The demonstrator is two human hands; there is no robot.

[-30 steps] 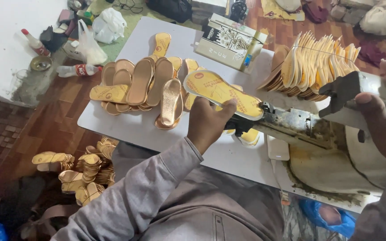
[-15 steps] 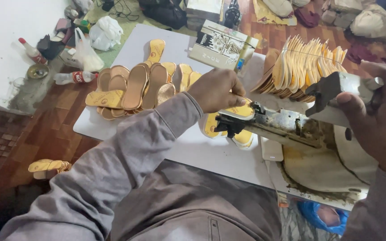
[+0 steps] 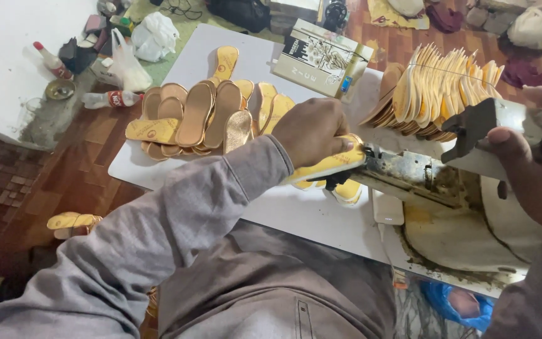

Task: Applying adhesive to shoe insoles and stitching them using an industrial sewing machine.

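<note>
My left hand point(image 3: 312, 130) grips a yellow shoe insole point(image 3: 334, 164) and holds it against the metal arm of a worn machine point(image 3: 409, 172). My right hand point(image 3: 531, 160) is closed on the machine's dark lever handle point(image 3: 484, 122) at the right. Behind my left hand, gold and tan insoles point(image 3: 196, 116) lie in a loose pile on the white table point(image 3: 308, 210). A fanned row of yellow insoles point(image 3: 440, 88) stands upright behind the machine.
A printed cardboard box point(image 3: 321, 59) lies at the table's far edge. Bottles, a white plastic bag point(image 3: 155, 34) and clutter sit on the floor at the far left. More insoles point(image 3: 70, 221) lie on the wooden floor at my left. Blue plastic point(image 3: 453, 301) shows under the machine.
My left hand has drawn the insole toward me and pressed it along the machine arm. My right hand stays on the lever. My view has shifted slightly to the right.
</note>
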